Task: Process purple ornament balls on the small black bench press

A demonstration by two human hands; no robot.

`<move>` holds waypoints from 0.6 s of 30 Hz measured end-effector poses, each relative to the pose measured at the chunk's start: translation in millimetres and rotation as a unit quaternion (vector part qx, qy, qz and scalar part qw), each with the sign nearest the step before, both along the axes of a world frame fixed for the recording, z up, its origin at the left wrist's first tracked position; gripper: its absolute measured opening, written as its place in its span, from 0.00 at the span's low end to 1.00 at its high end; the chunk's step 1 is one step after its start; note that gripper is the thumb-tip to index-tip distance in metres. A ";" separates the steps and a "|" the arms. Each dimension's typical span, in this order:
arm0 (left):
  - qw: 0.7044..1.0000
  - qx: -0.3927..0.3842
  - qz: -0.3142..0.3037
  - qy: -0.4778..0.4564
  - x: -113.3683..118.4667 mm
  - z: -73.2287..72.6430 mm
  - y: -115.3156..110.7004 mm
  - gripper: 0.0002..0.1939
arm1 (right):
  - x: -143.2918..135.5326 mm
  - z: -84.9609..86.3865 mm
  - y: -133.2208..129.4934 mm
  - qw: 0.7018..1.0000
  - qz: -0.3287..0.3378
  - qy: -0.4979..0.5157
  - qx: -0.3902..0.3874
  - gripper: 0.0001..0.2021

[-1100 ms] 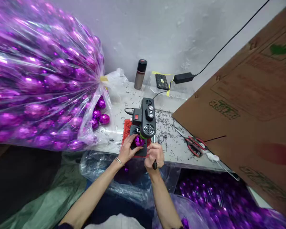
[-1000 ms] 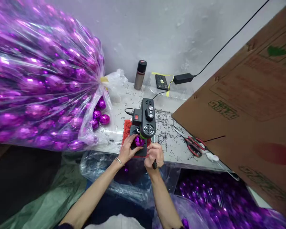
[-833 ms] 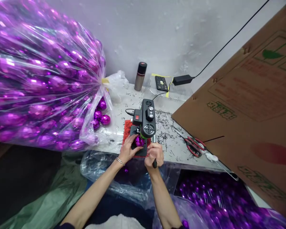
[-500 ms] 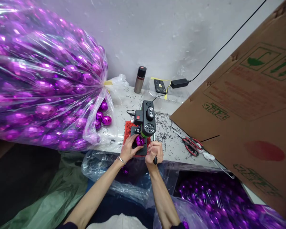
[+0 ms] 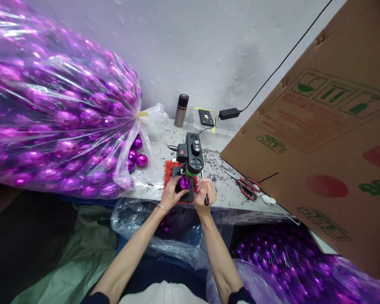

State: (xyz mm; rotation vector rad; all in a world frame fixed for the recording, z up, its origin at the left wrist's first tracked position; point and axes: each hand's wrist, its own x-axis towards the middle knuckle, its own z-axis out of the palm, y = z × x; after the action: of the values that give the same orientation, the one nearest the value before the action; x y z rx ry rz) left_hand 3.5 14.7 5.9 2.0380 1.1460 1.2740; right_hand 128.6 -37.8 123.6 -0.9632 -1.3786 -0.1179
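Observation:
A shiny purple faceted ball [image 5: 185, 183] sits under the head of a small black bench press [image 5: 194, 154] with a lever. My left hand [image 5: 171, 193] grips the ball from its left side, thumb in front and fingers behind. The fist of my right hand [image 5: 206, 192] is wrapped round the press's lever handle [image 5: 206, 200], whose black end shows below the fingers. Under the press lies a red mat [image 5: 169, 169] with dark shreds on it.
Left stands a large clear bag [image 5: 66, 122] of purple balls, with several loose balls [image 5: 142, 160] by its neck. Behind are a spray can [image 5: 181, 110] and a black power adapter [image 5: 229, 113]. Scissors [image 5: 248, 188] lie right, beside a big carton [image 5: 304, 126]. Below hangs an opened plastic bag [image 5: 129, 219].
The view has shifted slightly, showing more of the carton. Both hands keep their places on the ball and the lever handle.

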 end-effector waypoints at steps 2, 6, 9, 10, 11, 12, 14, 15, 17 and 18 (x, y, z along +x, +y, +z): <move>1.000 0.006 -0.003 0.000 -0.5 0.7 -5.7 0.30 | -0.1 20.3 -2.1 0.999 -0.003 0.018 -0.036 0.18; 0.998 0.048 -0.015 0.031 -11.0 0.8 -39.0 0.31 | 1.3 44.8 -6.3 0.993 0.010 0.040 -0.110 0.19; 0.996 0.074 0.014 0.056 -31.5 8.0 -54.4 0.33 | 1.9 38.2 -9.0 0.995 0.017 0.025 -0.096 0.18; 0.994 0.081 0.041 0.062 -40.8 13.5 -51.1 0.29 | 1.7 33.5 -9.4 0.996 0.016 0.022 -0.088 0.17; 0.991 0.087 0.075 0.068 -51.1 20.7 -42.8 0.24 | 1.4 28.8 -9.6 0.996 0.015 0.021 -0.080 0.17; 0.986 0.092 0.116 0.080 -62.1 29.2 -29.9 0.19 | 1.1 24.7 -9.7 0.997 0.015 0.022 -0.074 0.18; 0.969 0.070 0.200 0.125 -84.3 47.9 4.6 0.16 | 0.3 19.8 -9.4 0.997 0.017 0.026 -0.064 0.18; 0.958 0.038 0.233 0.162 -94.0 56.9 23.2 0.16 | -0.1 19.0 -9.2 0.997 0.019 0.027 -0.062 0.18; 0.931 -0.042 0.257 0.255 -107.6 71.6 56.2 0.18 | -0.7 19.4 -9.1 0.998 0.020 0.025 -0.059 0.18; 0.917 -0.073 0.259 0.295 -111.0 77.0 68.8 0.20 | -0.9 20.0 -9.2 0.998 0.019 0.021 -0.058 0.17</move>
State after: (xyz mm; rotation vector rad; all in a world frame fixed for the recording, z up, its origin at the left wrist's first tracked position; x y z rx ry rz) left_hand -107.5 83.5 82.9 2.1399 2.0977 0.7354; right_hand 127.7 -47.0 143.6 -1.0299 -1.3758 0.0100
